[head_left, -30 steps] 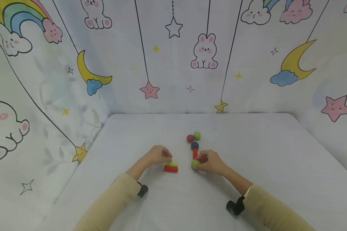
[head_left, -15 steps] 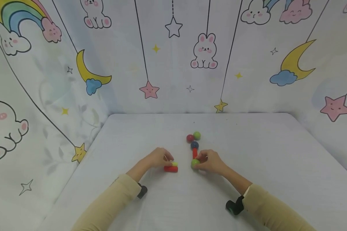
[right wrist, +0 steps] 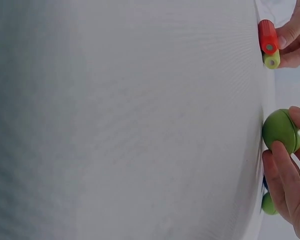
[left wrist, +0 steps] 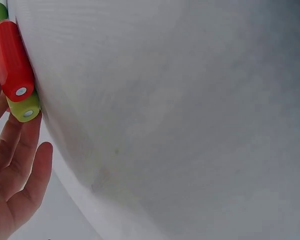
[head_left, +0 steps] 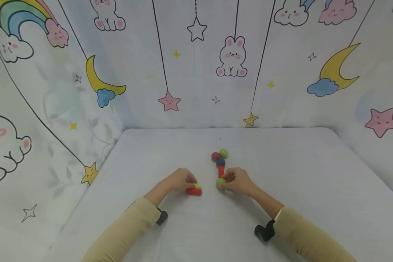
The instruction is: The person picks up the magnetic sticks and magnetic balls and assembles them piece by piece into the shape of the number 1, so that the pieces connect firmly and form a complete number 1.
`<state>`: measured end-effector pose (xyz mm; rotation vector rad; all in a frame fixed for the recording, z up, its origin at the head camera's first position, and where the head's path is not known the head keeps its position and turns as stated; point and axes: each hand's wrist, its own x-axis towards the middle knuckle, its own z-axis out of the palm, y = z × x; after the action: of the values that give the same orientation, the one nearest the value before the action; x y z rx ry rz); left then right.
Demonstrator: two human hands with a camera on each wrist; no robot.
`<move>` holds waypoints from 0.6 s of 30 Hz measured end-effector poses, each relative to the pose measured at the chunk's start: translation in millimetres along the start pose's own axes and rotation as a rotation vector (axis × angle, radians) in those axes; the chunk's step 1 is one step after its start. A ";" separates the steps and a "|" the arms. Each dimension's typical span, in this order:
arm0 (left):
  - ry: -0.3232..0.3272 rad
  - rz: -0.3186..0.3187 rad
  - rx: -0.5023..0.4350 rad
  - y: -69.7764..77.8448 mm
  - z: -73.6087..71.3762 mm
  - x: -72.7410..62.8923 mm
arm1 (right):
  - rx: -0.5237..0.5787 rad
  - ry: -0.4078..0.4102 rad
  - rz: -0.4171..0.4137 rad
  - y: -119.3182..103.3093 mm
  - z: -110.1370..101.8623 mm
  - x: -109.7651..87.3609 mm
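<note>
My right hand [head_left: 240,181] pinches a green ball [head_left: 221,183] between thumb and fingers, low over the table. Beyond it, a red rod [head_left: 221,171] runs away from the ball to a blue ball [head_left: 221,162]. At the far end, a dark red ball [head_left: 215,156] and a second green ball [head_left: 223,153] sit close against the blue one. My left hand [head_left: 179,179] pinches a yellow-green rod [left wrist: 26,109], partly hidden by the fingers. A red rod with flat sides [left wrist: 12,62] lies alongside it, nearer me. Both rods show a small metallic disc at the end.
A white cloth covers the table [head_left: 275,153]. Behind it hangs a printed curtain [head_left: 196,72] with rabbits, stars and moons. Black wrist cameras [head_left: 264,231] are strapped at both sleeves.
My left hand has come down onto the yellow-green rod. My right hand has slid the green ball, rod and blue ball slightly away from me, closer to the two far balls.
</note>
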<state>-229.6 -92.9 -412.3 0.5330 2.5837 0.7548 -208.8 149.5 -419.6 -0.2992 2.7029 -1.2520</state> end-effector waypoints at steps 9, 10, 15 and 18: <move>0.055 0.018 0.038 6.9 -2.9 0.9 | -0.006 0.001 0.038 -0.6 0.6 3.2; 0.062 0.018 0.044 7.6 -3.1 1.2 | -0.010 0.001 0.037 -0.4 0.7 3.5; 0.094 0.020 0.065 11.0 -3.3 3.7 | -0.014 -0.001 0.033 -0.2 0.4 4.4; 0.112 0.021 0.069 13.2 -2.3 5.3 | -0.013 -0.001 0.036 -0.6 0.1 4.3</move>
<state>-231.9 -81.2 -404.4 0.5548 2.7195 0.7242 -212.9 148.0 -419.4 -0.2511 2.7042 -1.2242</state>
